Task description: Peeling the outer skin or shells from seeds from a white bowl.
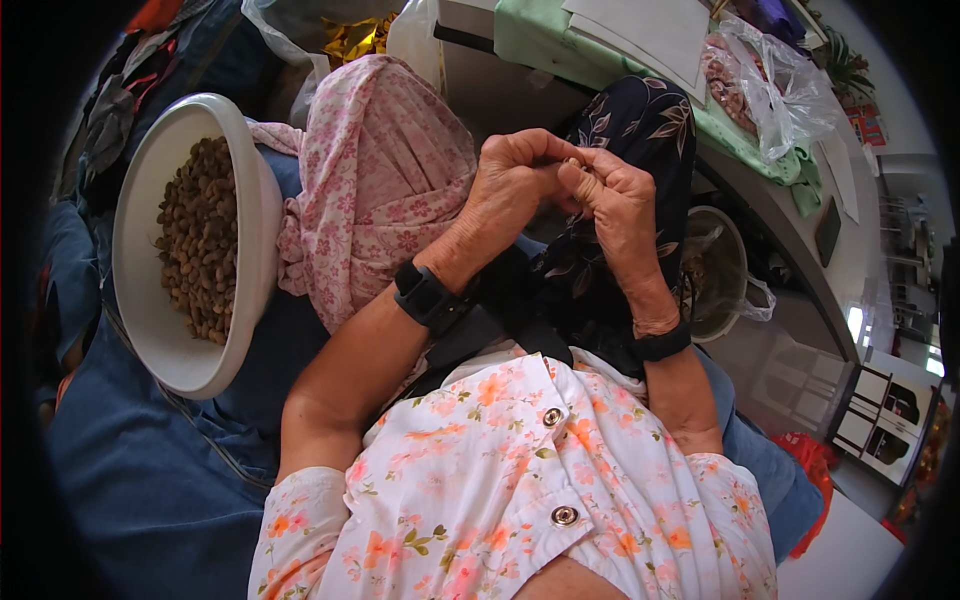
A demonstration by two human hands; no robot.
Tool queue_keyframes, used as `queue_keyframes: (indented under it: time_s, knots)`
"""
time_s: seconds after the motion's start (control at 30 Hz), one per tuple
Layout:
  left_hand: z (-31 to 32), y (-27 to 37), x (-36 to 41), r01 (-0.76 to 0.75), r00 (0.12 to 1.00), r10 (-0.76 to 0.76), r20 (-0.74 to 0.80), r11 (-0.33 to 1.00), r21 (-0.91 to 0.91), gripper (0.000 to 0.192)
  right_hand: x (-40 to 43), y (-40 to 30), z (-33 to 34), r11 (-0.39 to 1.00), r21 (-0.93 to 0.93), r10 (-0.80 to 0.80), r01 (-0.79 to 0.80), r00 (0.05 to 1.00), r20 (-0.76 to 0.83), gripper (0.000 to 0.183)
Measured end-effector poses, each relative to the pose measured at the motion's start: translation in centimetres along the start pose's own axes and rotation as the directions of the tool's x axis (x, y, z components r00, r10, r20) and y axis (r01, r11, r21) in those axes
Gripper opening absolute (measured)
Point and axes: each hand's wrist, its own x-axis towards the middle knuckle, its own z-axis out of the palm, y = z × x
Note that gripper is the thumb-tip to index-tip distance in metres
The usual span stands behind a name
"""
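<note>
Above my lap, my left hand and my right hand meet at the fingertips. Pinched between them is a small tan peanut, mostly hidden by the fingers and thumbs. To my left, a white plastic basin leans on its side of the blue seat and holds a heap of unshelled peanuts. A bin with a plastic liner stands low beyond my right knee. Brownish bits, perhaps shells, lie inside it.
Pink floral cloth covers my left knee. A table curves along the right, bearing a green cloth, papers, a dark phone-like object and a clear bag of reddish kernels. A red bag lies behind right.
</note>
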Motion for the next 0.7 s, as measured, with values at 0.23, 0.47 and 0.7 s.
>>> queue_keyframes:
  time_s: [0.23, 0.47, 0.7]
  knots:
    - [0.0, 0.4, 0.4, -0.041, 0.999, 0.042, -0.008, 0.993, 0.108, 0.009, 0.3, 1.0, -0.1, 0.996, 0.045, -0.076, 0.082, 0.99, -0.116, 0.018]
    - [-0.1, 0.2, 0.1, -0.06, 0.998, 0.068, -0.019, 0.962, 0.265, 0.007, 0.4, 1.0, 0.1, 0.991, -0.105, -0.098, 0.081, 0.98, -0.175, 0.019]
    - [0.0, -0.2, -0.2, -0.041, 0.996, 0.056, -0.07, 0.98, 0.196, 0.005, 0.3, 1.4, 0.2, 0.989, -0.103, -0.118, 0.102, 0.978, -0.17, 0.02]
